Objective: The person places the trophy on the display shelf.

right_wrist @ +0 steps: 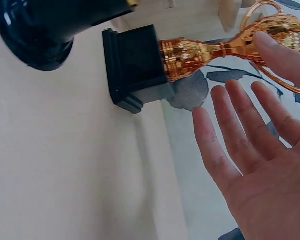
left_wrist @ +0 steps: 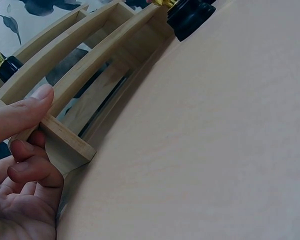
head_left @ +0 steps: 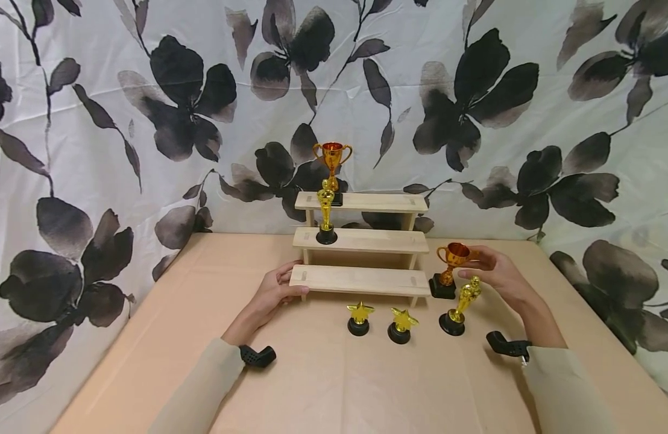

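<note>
Nearest to us, two star trophies (head_left: 359, 318) (head_left: 402, 325) stand side by side on the tan table (head_left: 323, 386), with a gold statuette (head_left: 459, 308) just to their right, all lined up before the wooden stepped stand (head_left: 361, 241). Our left hand (head_left: 271, 295) pinches the left end of the lowest step (left_wrist: 65, 142), thumb on top and fingers curled underneath (bracing the stand, we judge, so it does not slide). Over on the other side, our right hand (head_left: 494, 271) is spread wide, fingers straight (right_wrist: 240, 130); a fingertip is at the bowl of the orange cup trophy (head_left: 451, 265), though we cannot tell whether it truly touches. That cup stands upright on its black base on the table, just beside the stand's right end, gripped by nothing. Further back, a second statuette (head_left: 326, 214) stands on the middle step, and another cup (head_left: 332, 163) crowns the top step against the flowered cloth (head_left: 475, 90).
</note>
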